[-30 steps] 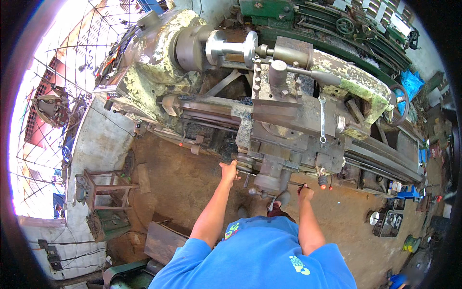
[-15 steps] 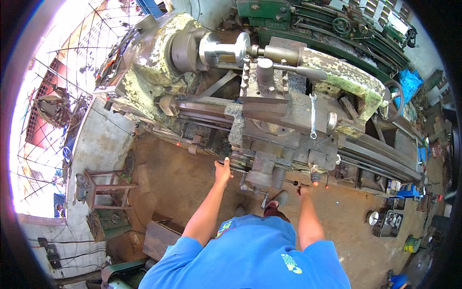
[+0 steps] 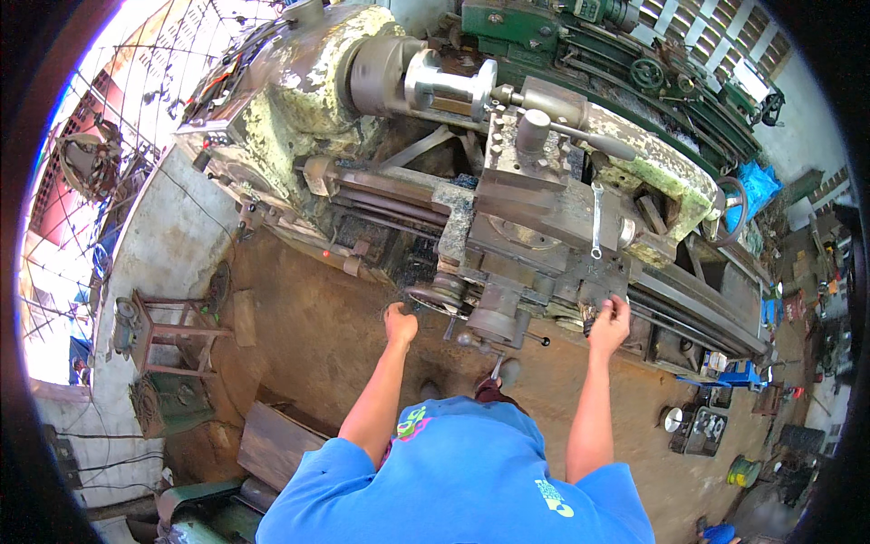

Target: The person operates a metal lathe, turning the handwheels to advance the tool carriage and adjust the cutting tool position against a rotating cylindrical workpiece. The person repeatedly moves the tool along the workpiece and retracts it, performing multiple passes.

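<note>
A large metal lathe fills the middle of the view. At the left of its carriage, my left hand is curled beside the rim of a handwheel. Whether anything is inside its fingers is hidden. My right hand closes around a dark-gripped lever at the carriage's right front. Above, a shiny spool-shaped metal workpiece spans between the chuck and the tailstock. The tool post, with its long clamping handle, stands near the workpiece. A combination wrench lies on the carriage.
A green lathe stands behind. At left are a wooden stool frame and a low wall below a wire grille. A crate of parts and a green spool sit on the floor at right.
My left hand has come away from the handwheel, down and left. My right hand has moved up and right onto the lever. The view has shifted slightly.
</note>
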`<state>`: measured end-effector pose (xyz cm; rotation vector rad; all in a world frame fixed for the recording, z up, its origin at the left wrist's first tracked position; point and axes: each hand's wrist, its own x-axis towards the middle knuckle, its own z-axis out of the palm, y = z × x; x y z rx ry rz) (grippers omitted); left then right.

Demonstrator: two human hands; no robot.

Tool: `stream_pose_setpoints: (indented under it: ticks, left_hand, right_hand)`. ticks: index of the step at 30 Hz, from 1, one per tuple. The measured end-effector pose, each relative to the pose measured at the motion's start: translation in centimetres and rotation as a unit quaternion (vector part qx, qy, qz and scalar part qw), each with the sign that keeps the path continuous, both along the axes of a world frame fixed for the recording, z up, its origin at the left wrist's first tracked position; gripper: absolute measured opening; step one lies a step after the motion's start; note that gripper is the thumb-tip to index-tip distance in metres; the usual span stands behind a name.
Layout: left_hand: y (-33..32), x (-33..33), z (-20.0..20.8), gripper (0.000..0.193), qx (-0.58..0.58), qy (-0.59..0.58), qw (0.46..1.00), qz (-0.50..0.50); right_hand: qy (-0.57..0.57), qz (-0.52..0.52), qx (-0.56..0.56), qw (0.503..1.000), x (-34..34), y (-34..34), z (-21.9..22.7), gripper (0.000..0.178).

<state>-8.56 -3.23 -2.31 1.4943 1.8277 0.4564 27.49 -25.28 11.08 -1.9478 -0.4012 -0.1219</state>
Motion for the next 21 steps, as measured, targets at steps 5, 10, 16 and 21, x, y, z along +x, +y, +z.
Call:
stream_pose_setpoints:
  ticks: [5, 10, 16, 21]
  left_hand:
    - [0.2, 1.4, 0.1, 0.048, -0.01, -0.099, 0.995, 0.025]
    - [-0.6, 1.8, 0.7, 0.035, -0.145, -0.342, 0.924, 0.094]
    - [-4.7, -6.9, -8.2, 0.023, -0.219, 0.043, 0.946, -0.235]
    - [-11.3, -19.1, -16.5, 0.023, -0.562, 0.154, 0.806, -0.103]
  right_hand:
    - [-0.065, 0.052, -0.163, 0.983, -0.7, 1.5, 1.4, 0.02]
    - [-0.067, 0.041, -0.148, 0.986, -0.4, 1.2, 0.9, 0.02]
    - [-0.065, 0.026, -0.136, 0.988, -0.6, 1.0, 0.8, 0.02]
    - [-0.065, 0.021, -0.134, 0.989, -0.8, 0.9, 1.0, 0.019]
